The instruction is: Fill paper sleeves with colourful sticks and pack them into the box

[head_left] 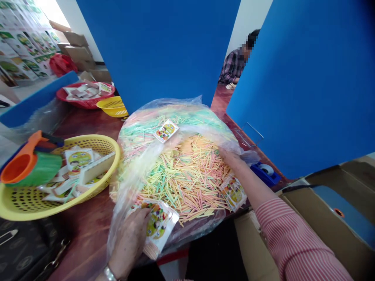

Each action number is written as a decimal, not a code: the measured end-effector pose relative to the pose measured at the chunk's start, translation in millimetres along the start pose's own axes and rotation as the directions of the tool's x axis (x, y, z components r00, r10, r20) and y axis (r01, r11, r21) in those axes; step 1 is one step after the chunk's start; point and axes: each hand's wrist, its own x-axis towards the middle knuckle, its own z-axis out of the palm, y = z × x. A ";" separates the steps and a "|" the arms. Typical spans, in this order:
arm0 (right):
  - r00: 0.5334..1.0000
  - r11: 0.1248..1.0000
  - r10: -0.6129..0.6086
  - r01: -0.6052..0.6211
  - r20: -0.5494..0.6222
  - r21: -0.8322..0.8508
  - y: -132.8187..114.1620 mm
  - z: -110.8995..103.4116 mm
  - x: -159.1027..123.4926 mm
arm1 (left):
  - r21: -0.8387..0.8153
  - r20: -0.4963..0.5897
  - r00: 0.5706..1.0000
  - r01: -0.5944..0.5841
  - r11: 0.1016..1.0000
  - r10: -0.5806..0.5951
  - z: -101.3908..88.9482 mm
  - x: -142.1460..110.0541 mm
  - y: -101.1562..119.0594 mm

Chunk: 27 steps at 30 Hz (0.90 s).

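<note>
Item: our left hand (129,244), a metal watch at the wrist, clenched on a printed sachet (159,228) at the near edge of the bag. Item: our right hand (231,160), in a red-striped sleeve (293,238), lying on the bunched film at the far right of the bag; whether it grips, we cannot tell. Item: one clear plastic bag (175,104), open on a wooden table (88,127), full of pastel sticks (187,179). Two further sachets lie on it, one on the film (166,130) and one by the sticks (233,192). Also: a yellow basket (101,150) of sachets, with an orange scoop (19,168); a blue tape dispenser (265,173); a red basket (67,95); a cardboard box (322,210); blue partitions (155,47); beyond them, a co-worker (233,66) in a plaid shirt.
</note>
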 end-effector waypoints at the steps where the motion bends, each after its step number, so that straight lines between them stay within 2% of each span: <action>1: 1.000 0.996 0.007 -0.005 0.019 -0.092 -2.3 1.2 -0.8 | 0.044 -0.016 1.000 -0.021 0.999 0.022 -4.0 0.1 1.2; 4: 0.998 0.933 0.019 0.005 0.063 -0.359 -11.3 5.2 -4.5 | 0.054 -0.070 0.997 0.021 0.998 -0.017 -16.3 2.0 11.1; 6: 0.996 0.887 0.018 0.025 0.089 -0.460 -16.9 7.4 -6.8 | -0.079 -0.076 0.989 0.119 0.990 -0.125 -21.0 4.4 20.2; 8: 0.995 0.849 0.012 0.045 0.104 -0.527 -20.9 7.9 -7.3 | -0.253 -0.031 0.967 0.235 0.938 -0.251 -21.9 7.5 28.2; 10: 0.995 0.828 0.002 0.054 0.099 -0.559 -25.0 6.8 -6.3 | -0.454 0.060 0.943 0.319 0.832 -0.329 -20.3 11.0 33.9; 13: 0.995 0.827 -0.031 0.080 0.097 -0.557 -38.1 7.0 -10.2 | -0.709 0.210 0.933 0.351 0.612 -0.292 -17.4 15.9 39.6; 15: 0.992 0.906 -0.079 0.112 0.095 -0.409 -54.7 13.5 -22.8 | -0.763 0.231 0.939 0.337 0.552 -0.253 -16.9 18.4 43.2; 16: 0.991 0.960 -0.106 0.123 0.084 -0.251 -65.2 19.4 -32.6 | -0.755 0.209 0.944 0.321 0.572 -0.254 -16.9 19.4 45.2; 17: 0.991 0.993 -0.115 0.116 0.069 -0.005 -76.8 26.9 -44.1 | -0.732 0.166 0.951 0.296 0.614 -0.261 -16.9 20.3 47.2; 18: 0.993 0.959 -0.103 0.084 0.059 0.271 -88.9 35.4 -56.5 | -0.699 0.116 0.959 0.264 0.665 -0.260 -16.7 21.0 49.1; 20: 0.992 0.756 -0.069 -0.018 0.107 0.655 -112.5 53.5 -80.6 | -0.627 0.035 0.974 0.196 0.754 -0.224 -15.2 21.8 52.3; 21: 0.988 0.640 -0.059 -0.073 0.144 0.765 -123.1 61.9 -90.8 | -0.601 0.016 0.980 0.168 0.781 -0.198 -13.7 22.0 53.7; 23: 0.976 0.447 -0.062 -0.158 0.206 0.880 -140.1 75.6 -105.5 | -0.592 0.019 0.986 0.143 0.793 -0.164 -9.9 22.1 56.1; 25: 0.970 0.342 -0.068 -0.198 0.234 0.919 -150.9 84.9 -113.6 | -0.631 0.048 0.985 0.161 0.759 -0.169 -6.3 22.1 58.7; 27: 0.968 0.311 -0.066 -0.209 0.240 0.927 -156.0 90.3 -117.3 | -0.681 0.067 0.983 0.171 0.712 -0.172 -4.4 21.9 61.0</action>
